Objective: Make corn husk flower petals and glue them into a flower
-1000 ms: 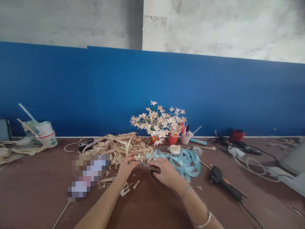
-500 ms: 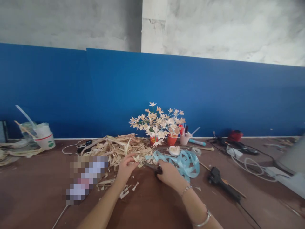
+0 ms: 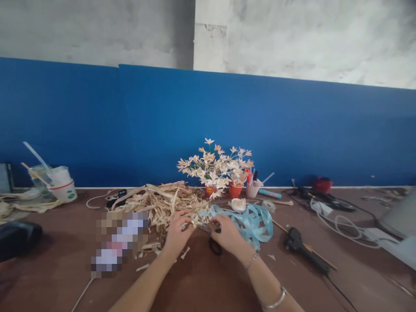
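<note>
My left hand pinches a small pale flower of dried husk between thumb and fingers. Just right of it, my right hand is closed on a pair of scissors. One black handle loop shows below the palm, and the blades point left toward the flower; the fingers partly hide them. Behind the left hand spreads a heap of dried husk strips. Light blue ribbon lies in loose loops beyond the right hand.
Husk flowers stand in red cups at the back. A black glue gun with its cord lies at right, near white cables. A pixelated long object lies at left; a dark rounded object sits beyond it. A white cup stands far left.
My left hand has moved slightly right, closer to my right hand. More of the scissors' handle shows below the right hand. A dark rounded object has appeared at the left edge.
</note>
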Motion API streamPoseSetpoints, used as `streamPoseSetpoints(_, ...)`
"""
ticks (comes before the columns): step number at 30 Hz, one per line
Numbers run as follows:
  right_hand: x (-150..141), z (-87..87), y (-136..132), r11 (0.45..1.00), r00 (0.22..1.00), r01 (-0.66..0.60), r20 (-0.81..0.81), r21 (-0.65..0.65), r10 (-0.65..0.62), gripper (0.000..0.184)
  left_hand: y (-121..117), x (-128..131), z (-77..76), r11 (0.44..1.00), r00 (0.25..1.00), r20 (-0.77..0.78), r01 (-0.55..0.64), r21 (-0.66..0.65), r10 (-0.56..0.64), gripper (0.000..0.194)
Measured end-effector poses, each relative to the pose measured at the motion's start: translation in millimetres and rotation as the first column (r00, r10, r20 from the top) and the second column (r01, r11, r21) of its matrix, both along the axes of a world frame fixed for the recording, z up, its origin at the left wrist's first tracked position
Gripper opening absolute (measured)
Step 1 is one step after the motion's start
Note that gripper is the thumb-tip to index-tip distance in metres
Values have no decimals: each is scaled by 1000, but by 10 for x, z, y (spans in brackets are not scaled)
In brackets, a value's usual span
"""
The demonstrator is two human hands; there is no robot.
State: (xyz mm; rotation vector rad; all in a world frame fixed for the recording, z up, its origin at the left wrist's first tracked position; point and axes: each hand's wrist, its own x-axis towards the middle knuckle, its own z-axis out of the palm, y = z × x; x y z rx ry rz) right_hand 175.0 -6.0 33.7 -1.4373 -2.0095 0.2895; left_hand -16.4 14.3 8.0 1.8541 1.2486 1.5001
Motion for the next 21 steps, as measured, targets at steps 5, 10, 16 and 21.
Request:
streamPoseSetpoints(5, -227, 128, -147, 927, 986, -153, -10, 343, 167, 18, 6, 12, -32, 999, 1000, 15, 1, 32, -2, 10)
streamPoseSetpoints(10, -335, 112, -187, 908, 982, -181, 121, 377, 146, 14, -27, 54, -5, 996, 996, 75, 62, -68, -57, 6)
streamPoseSetpoints(16, -334, 70, -154, 903, 983, -172, 127, 394, 133, 11, -73, 124, -1, 933, 974, 207, 156, -323, -91, 10)
streamPoseSetpoints(21, -316, 46, -128, 905, 986, -168, 60, 392, 157, 12, -66, 130, -1, 896, 967, 226, 202, -395, -118, 14)
